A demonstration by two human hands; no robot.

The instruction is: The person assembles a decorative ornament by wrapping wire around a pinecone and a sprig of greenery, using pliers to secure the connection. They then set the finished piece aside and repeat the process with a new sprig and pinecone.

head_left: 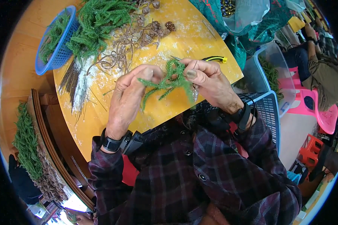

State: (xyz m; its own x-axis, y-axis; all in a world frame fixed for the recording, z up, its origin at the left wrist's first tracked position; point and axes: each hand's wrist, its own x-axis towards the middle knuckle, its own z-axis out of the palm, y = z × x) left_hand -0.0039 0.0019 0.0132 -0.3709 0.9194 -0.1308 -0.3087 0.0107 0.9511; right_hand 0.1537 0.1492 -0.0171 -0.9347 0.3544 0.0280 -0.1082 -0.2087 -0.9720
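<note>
Over the near part of the yellow table [157, 116], both hands hold a small artificial pine sprig [165, 84] between them. My left hand [127, 97] has its fingers closed at the sprig's left side, the fingertips partly hidden by the hand itself. On the other side, my right hand [210, 82] pinches the sprig with thumb and forefinger. A pair of pliers with yellow-and-black handles [215, 59] lies just behind the right hand. Beyond the hands are brown curled vines [118, 50] and pine cones [170, 26].
A pile of green pine sprigs [97, 22] and a blue basket [60, 47] fill the far left. Thin dark wire stems [72, 84] lie at the left. Green plastic bags [248, 35], a clear bin [285, 82] and a blue crate [268, 112] stand at the right. A person [319, 71] sits beyond.
</note>
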